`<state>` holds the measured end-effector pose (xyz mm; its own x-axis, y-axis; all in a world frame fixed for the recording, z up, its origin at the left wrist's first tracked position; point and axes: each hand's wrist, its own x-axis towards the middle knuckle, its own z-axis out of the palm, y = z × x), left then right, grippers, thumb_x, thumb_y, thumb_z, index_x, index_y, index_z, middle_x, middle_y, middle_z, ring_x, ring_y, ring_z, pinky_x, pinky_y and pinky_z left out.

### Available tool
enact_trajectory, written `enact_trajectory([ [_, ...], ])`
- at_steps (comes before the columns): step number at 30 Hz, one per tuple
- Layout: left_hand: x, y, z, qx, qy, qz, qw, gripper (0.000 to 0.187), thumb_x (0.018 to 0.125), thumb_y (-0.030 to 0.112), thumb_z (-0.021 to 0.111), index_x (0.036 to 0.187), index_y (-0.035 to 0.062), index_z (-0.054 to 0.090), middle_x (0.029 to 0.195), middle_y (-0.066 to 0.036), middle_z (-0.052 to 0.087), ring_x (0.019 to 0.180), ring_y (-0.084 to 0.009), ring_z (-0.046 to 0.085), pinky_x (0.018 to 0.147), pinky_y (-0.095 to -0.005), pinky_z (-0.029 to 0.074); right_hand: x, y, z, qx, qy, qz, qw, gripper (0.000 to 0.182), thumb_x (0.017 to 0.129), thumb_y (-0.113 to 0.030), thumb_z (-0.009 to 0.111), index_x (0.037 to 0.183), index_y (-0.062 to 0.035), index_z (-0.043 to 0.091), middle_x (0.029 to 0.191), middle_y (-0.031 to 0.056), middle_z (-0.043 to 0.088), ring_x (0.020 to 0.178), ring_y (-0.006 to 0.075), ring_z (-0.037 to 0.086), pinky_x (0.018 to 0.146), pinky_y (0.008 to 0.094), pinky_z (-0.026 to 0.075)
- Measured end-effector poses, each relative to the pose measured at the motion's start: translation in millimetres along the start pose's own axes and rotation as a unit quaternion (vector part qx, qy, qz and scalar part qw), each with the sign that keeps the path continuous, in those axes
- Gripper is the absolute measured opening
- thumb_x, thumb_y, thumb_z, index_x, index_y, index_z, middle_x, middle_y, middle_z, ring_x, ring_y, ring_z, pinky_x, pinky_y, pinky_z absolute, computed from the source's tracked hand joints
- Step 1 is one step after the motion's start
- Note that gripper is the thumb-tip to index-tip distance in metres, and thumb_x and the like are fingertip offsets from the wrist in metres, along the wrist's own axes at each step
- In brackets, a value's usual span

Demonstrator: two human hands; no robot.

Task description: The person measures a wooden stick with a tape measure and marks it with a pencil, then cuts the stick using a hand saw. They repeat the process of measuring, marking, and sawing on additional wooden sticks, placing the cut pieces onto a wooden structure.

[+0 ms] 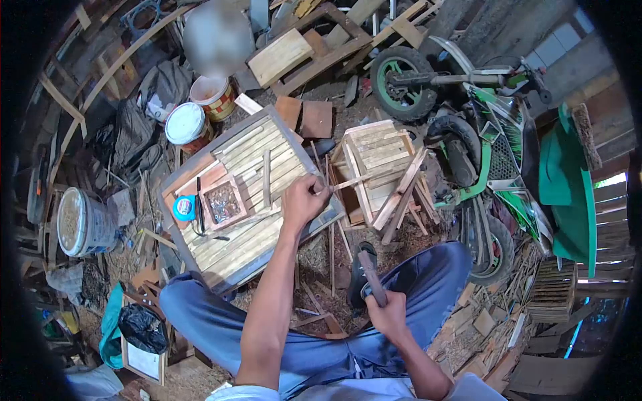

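Note:
My left hand (306, 202) is closed in a pinch over the right edge of a slatted wooden panel (234, 257). A thin wood strip (351, 182) runs from its fingers towards a small wooden crate (374, 154). Low over my lap, my right hand (389, 314) grips a dark flat bar (372, 277) that points up and away; its exact kind is unclear. On the panel lie a small wooden tray (242, 194) of small metal pieces, a blue tape measure (184, 208), a black pen-like stick (200, 204) and a loose slat (266, 177).
Several sticks (401, 194) lean on the crate. A green-and-black motorbike (485, 154) stands at the right. Buckets (185, 125) stand behind the panel, with another bucket (85, 220) at far left. Wood scraps and shavings (488, 321) litter the floor.

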<state>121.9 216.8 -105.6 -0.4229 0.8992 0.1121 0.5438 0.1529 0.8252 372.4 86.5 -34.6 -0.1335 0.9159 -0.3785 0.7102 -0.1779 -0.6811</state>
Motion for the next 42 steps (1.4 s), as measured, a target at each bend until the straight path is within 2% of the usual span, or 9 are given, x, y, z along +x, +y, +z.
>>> enact_trajectory([
  [5,1,-8,7,0.019,-0.003,0.015,1.000,0.020,0.073,0.022,0.072,0.069,0.0050,0.061,0.073,-0.010,0.063,0.072,-0.0313,0.063,0.066,-0.0403,0.049,55,-4,36,0.048,0.050,-0.105,0.992,0.029,0.080,-0.022,0.065,0.069,0.0043,0.062,0.061,0.0270,0.056,0.062,0.0422,0.063,0.056,0.0455,0.048],
  [13,6,-12,7,0.040,-0.023,0.013,0.999,0.020,0.072,0.023,0.074,0.071,0.0058,0.063,0.075,-0.009,0.065,0.072,-0.0301,0.063,0.066,-0.0404,0.049,28,-9,16,0.033,0.039,-0.101,0.994,0.029,0.079,-0.021,0.064,0.067,0.0045,0.061,0.060,0.0264,0.056,0.061,0.0424,0.062,0.057,0.0457,0.048],
  [17,2,-7,5,0.028,-0.014,0.006,0.999,0.025,0.072,0.026,0.076,0.070,0.0053,0.062,0.078,-0.009,0.066,0.076,-0.0312,0.064,0.069,-0.0410,0.049,1,9,5,0.017,-0.003,0.023,1.000,0.029,0.077,-0.022,0.064,0.065,0.0045,0.061,0.058,0.0253,0.055,0.055,0.0388,0.063,0.055,0.0454,0.048],
  [22,4,-9,8,0.032,-0.004,0.026,0.999,0.027,0.073,0.026,0.075,0.069,0.0038,0.061,0.077,-0.012,0.065,0.077,-0.0329,0.064,0.069,-0.0414,0.049,83,-24,37,0.068,0.043,-0.099,0.992,0.033,0.080,-0.023,0.064,0.067,0.0064,0.061,0.061,0.0273,0.056,0.059,0.0428,0.062,0.055,0.0456,0.048],
  [30,5,-12,6,0.026,-0.018,0.013,0.999,0.026,0.072,0.026,0.076,0.068,0.0046,0.061,0.076,-0.011,0.064,0.074,-0.0327,0.062,0.067,-0.0416,0.048,-9,2,2,0.002,0.014,-0.031,0.999,0.026,0.077,-0.021,0.065,0.066,0.0027,0.063,0.060,0.0244,0.057,0.060,0.0399,0.064,0.057,0.0444,0.050],
  [33,0,-13,5,0.026,-0.016,0.001,1.000,0.026,0.073,0.025,0.076,0.069,0.0044,0.061,0.077,-0.011,0.064,0.075,-0.0328,0.062,0.067,-0.0415,0.048,7,0,10,0.017,-0.005,0.003,1.000,0.027,0.077,-0.022,0.066,0.067,0.0031,0.063,0.060,0.0245,0.057,0.060,0.0403,0.064,0.057,0.0443,0.050],
  [34,3,-9,7,0.024,-0.017,0.005,1.000,0.026,0.074,0.025,0.076,0.069,0.0044,0.061,0.077,-0.011,0.064,0.075,-0.0329,0.062,0.067,-0.0415,0.048,28,0,23,0.044,0.040,-0.074,0.995,0.028,0.078,-0.023,0.066,0.068,0.0037,0.063,0.061,0.0253,0.057,0.061,0.0413,0.064,0.056,0.0442,0.049],
  [37,4,-6,5,0.022,-0.023,0.005,0.999,0.026,0.074,0.024,0.076,0.068,0.0037,0.060,0.076,-0.012,0.064,0.074,-0.0324,0.063,0.067,-0.0407,0.048,89,-40,35,0.080,0.043,-0.086,0.992,0.030,0.080,-0.024,0.065,0.071,0.0053,0.063,0.062,0.0281,0.056,0.065,0.0433,0.064,0.057,0.0463,0.048],
  [42,6,-13,9,-0.006,-0.019,0.017,1.000,0.026,0.074,0.021,0.074,0.066,0.0030,0.058,0.074,-0.012,0.063,0.072,-0.0322,0.063,0.065,-0.0395,0.048,33,-11,22,0.048,0.026,-0.065,0.996,0.029,0.081,-0.023,0.065,0.073,0.0047,0.064,0.060,0.0257,0.057,0.060,0.0389,0.065,0.055,0.0434,0.049],
])
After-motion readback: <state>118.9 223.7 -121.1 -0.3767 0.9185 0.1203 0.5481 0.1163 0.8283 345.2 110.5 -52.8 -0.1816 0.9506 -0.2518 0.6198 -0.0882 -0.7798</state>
